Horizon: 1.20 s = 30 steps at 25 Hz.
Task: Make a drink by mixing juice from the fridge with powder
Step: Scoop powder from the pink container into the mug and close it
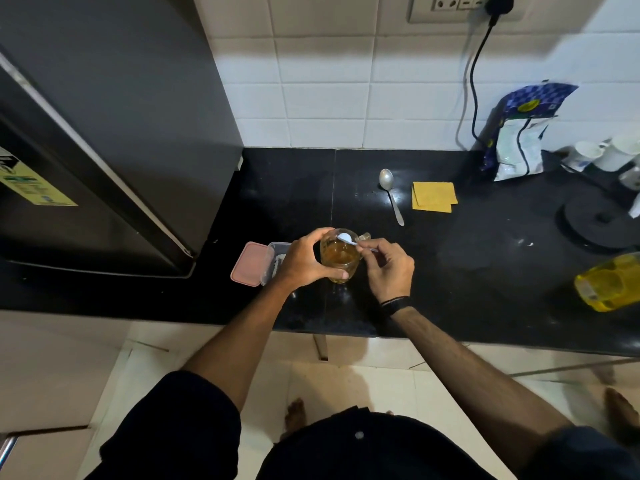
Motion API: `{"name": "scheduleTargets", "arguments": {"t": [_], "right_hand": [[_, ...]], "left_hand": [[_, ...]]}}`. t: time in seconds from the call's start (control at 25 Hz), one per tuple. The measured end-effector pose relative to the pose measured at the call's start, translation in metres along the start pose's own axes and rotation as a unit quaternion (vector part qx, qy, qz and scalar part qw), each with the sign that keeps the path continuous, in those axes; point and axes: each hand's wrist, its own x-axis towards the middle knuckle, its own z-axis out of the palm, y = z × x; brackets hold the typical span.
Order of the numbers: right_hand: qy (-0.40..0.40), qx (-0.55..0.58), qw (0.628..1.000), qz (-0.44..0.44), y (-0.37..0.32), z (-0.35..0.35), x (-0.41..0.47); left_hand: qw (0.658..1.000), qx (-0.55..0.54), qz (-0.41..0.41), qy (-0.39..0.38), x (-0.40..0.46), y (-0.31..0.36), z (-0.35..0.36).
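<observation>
**On black counter: spoon of powder over glass of juice**

Far left: big dark fridge (pixel 86 133), door shut, yellow sticker (pixel 33 187) on front.

Right of fridge, on counter (pixel 485 289): pink lid (pixel 250 263), lying flat, just beside clear box (pixel 277 261). Some white powder in box. Box partly hidden behind left hand.

Next, near counter's front edge: left hand (pixel 306 259), fingers and thumb curled round glass (pixel 339 259), gripping its left side. Glass upright on counter, clear, with handle on right side. Amber juice (pixel 337 254) inside, about half full.

Above glass mouth: small white spoon (pixel 346 238), heaped with white powder, bowl over far rim. Handle pinched by right hand (pixel 389 268), thumb and fingertips closed on it, other fingers curled. Dark band (pixel 394 303) on right wrist.

Behind glass, well apart: metal spoon (pixel 391 195) lying flat, bowl toward wall. Just right of it: folded yellow cloth (pixel 433 196), flat on counter.

Up on tiled wall: socket plate (pixel 460 6) with black plug (pixel 498 3), black cord (pixel 476 81) hanging down to counter.

Further right, by wall: blue and white bag (pixel 519 133), standing, top folded. Beside it: white cups (pixel 606 154) near right edge.

In front of cups: round black base (pixel 595 220), flat on counter.

Far right, near front: yellow bottle (pixel 609 284), partly cut off by edge.

Down below: pale floor tiles, bare feet, dark clothes.
</observation>
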Motion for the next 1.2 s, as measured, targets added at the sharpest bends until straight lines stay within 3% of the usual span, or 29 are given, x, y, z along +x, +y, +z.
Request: {"name": "scheduleTargets", "arguments": {"t": [0.2, 0.28, 0.4, 0.48, 0.56, 0.68, 0.8, 0.96, 1.2], "right_hand": [[-0.005, 0.001, 1.0, -0.01, 0.002, -0.001, 0.0], [0.017, 0.106, 0.991, 0.086, -0.002, 0.003, 0.004], [0.05, 0.282, 0.92, 0.268, -0.016, 0.009, 0.011], [0.05, 0.297, 0.901, 0.312, -0.027, 0.014, 0.012], [0.026, 0.26, 0.92, 0.291, -0.044, 0.021, 0.006], [-0.021, 0.186, 0.966, 0.178, -0.07, 0.036, -0.01], [-0.092, 0.099, 0.989, 0.055, -0.084, 0.062, -0.03], [-0.153, -0.065, 0.986, -0.003, -0.088, 0.104, -0.04], [-0.191, -0.191, 0.963, 0.021, -0.081, 0.122, -0.029]], "left_hand": [[1.0, 0.006, -0.003, -0.001, 0.0, -0.002, 0.0], [1.0, 0.006, 0.001, -0.011, -0.002, 0.0, -0.002], [1.0, -0.026, -0.009, 0.009, -0.005, -0.003, -0.018], [0.993, -0.082, -0.045, 0.066, -0.009, -0.012, -0.036], [0.983, -0.111, -0.074, 0.129, -0.012, -0.027, -0.051], [0.96, -0.118, -0.12, 0.223, -0.019, -0.05, -0.066], [0.953, 0.013, -0.163, 0.253, -0.027, -0.075, -0.077], [0.936, 0.133, -0.262, 0.193, -0.035, -0.1, -0.089], [0.902, 0.229, -0.359, 0.063, -0.038, -0.098, -0.081]]}}
